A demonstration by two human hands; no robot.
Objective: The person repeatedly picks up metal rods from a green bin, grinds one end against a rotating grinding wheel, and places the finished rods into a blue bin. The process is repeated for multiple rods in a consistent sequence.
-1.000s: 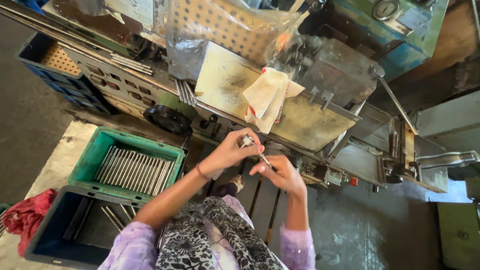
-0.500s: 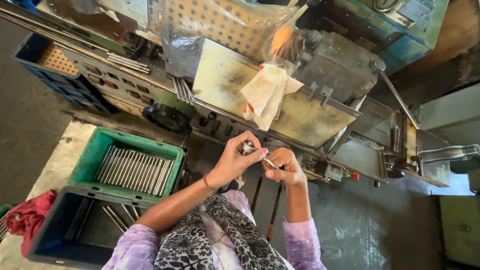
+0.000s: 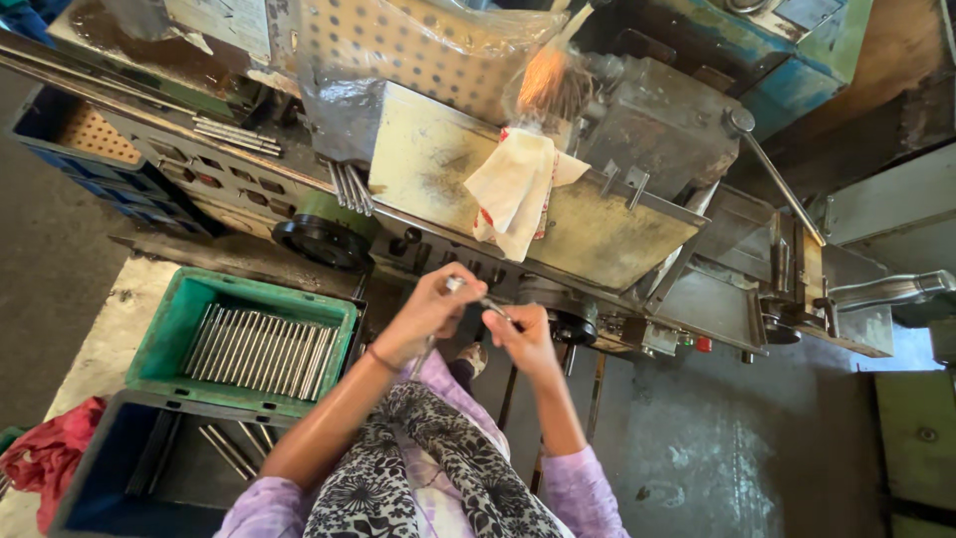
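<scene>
My left hand (image 3: 430, 311) and my right hand (image 3: 525, 339) meet in front of me, just below the machine's sloped metal tray (image 3: 588, 234). Between them they pinch thin metal rods (image 3: 476, 297); the left fingers grip one end, the right fingers the other. More of these rods hang down under the left palm. A green crate (image 3: 169, 339) to my left holds a row of several similar rods. A dark blue crate (image 3: 110, 478) below it holds a few more.
A grimy metal machine (image 3: 647, 110) fills the top of the view, with a white cloth (image 3: 518, 189) draped on its tray and a lever (image 3: 782, 184) at right. Loose rods (image 3: 234, 134) lie on its left ledge. A red rag (image 3: 45, 458) lies on the floor at bottom left.
Both hands have stayed together on the rods, shifting slightly toward the machine; the camera view has tilted a little. No rod has been put down or picked up.
</scene>
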